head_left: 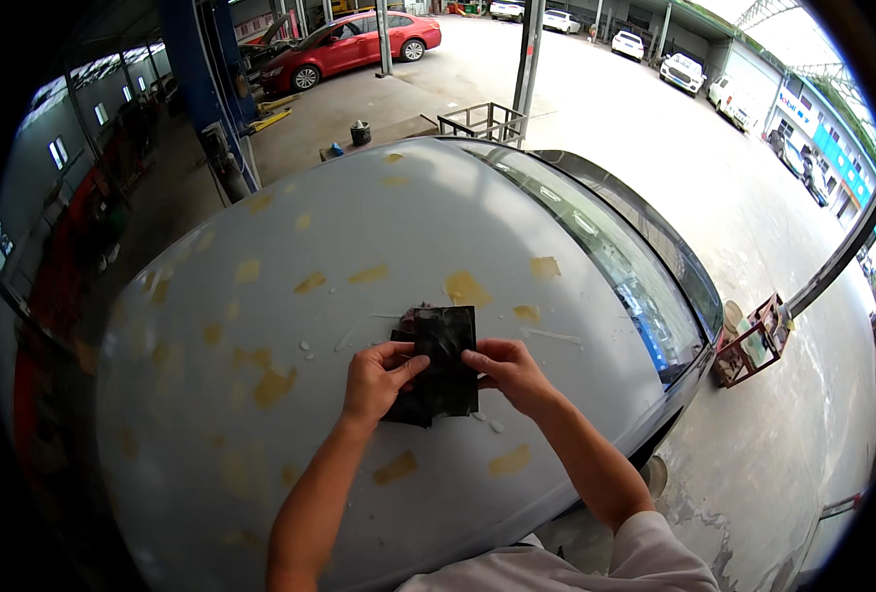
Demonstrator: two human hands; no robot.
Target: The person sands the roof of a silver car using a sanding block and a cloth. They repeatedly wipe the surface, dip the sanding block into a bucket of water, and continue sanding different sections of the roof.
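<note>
Head view: a flat black rectangular sheet with a dull sheen [446,340] is held between both bare hands, in front of the person and above the middle of a car's roof. Its long axis runs nearly straight away from the person, so the left hand [377,383] meets it from the left and the right hand [509,369] from the right, neither clearly nearer. Each grip is narrow, thumb on the upper face and fingers curled behind the edge. More black sheet material [410,409] shows beneath, sticking out toward the left and near side; whether any of it touches the roof, I cannot tell. Below lies the matt grey, gently curved car roof [379,222], marked with yellowish-tan patches [467,288] and whitish streaks [554,337]. Sloping glass [596,232] borders it on the right. Around it is an open-sided workshop with a pale concrete floor [754,444], a red rusty-looking metal rack [754,340] beyond the glass, a tall blue post [199,74] at far left and a glossy red car [354,47] behind.
</note>
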